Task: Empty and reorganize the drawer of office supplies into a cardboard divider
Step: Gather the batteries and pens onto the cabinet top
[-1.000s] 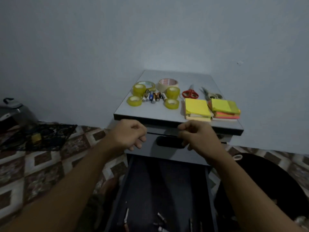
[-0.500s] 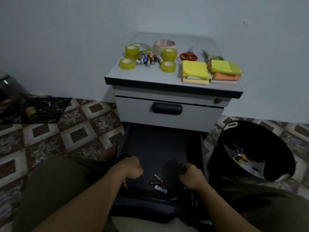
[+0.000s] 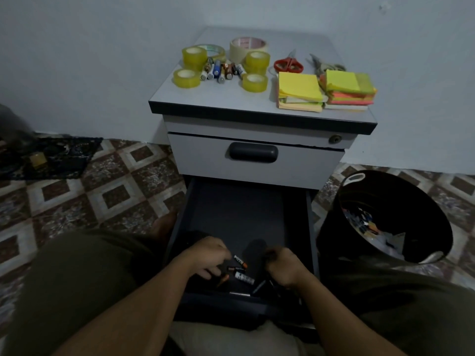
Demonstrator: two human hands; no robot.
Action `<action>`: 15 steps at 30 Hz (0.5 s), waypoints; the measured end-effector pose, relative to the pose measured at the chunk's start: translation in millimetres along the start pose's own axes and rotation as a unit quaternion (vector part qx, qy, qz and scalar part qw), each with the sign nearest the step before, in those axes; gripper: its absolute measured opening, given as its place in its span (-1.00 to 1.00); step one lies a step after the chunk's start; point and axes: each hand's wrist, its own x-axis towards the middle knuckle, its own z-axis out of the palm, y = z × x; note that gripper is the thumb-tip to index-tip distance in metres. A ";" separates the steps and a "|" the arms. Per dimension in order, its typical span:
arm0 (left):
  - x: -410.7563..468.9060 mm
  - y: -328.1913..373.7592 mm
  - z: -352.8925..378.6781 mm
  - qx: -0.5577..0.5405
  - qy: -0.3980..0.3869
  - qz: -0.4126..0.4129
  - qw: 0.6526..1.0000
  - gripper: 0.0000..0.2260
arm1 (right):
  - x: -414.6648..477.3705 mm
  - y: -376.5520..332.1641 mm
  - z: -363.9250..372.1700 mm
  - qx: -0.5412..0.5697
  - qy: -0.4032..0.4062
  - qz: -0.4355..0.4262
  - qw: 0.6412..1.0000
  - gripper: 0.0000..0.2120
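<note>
Between the hands (image 3: 205,255) (image 3: 284,269), loose batteries (image 3: 244,278)

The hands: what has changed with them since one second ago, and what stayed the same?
Both hands came down from the upper drawer into the open lower drawer. The left hand reaches the loose batteries near its front; the right hand is curled beside them, grip unclear. The tape rolls, scissors and sticky notes stayed on the cabinet top.

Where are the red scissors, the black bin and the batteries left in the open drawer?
red scissors (image 3: 288,65): head view, on the red handles.
black bin (image 3: 330,231): head view, on its outer left wall.
drawer batteries (image 3: 244,278): head view, on the white-labelled battery.
</note>
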 end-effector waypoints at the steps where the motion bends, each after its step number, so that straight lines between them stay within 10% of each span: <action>1: 0.9 -0.1 0.2 -0.009 0.009 0.006 1.000 -0.82 | -0.2 -0.8 -1.8 0.018 0.009 -0.008 1.000 -0.66; 10: 2.3 -8.0 6.0 0.058 -0.038 -0.021 0.997 -0.75 | -2.9 4.7 9.2 -0.039 -0.023 0.002 0.999 -0.65; 15: 10.2 -13.3 17.8 0.064 -0.039 0.058 0.995 -0.64 | -4.3 7.1 15.2 -0.027 -0.074 -0.058 0.995 -0.32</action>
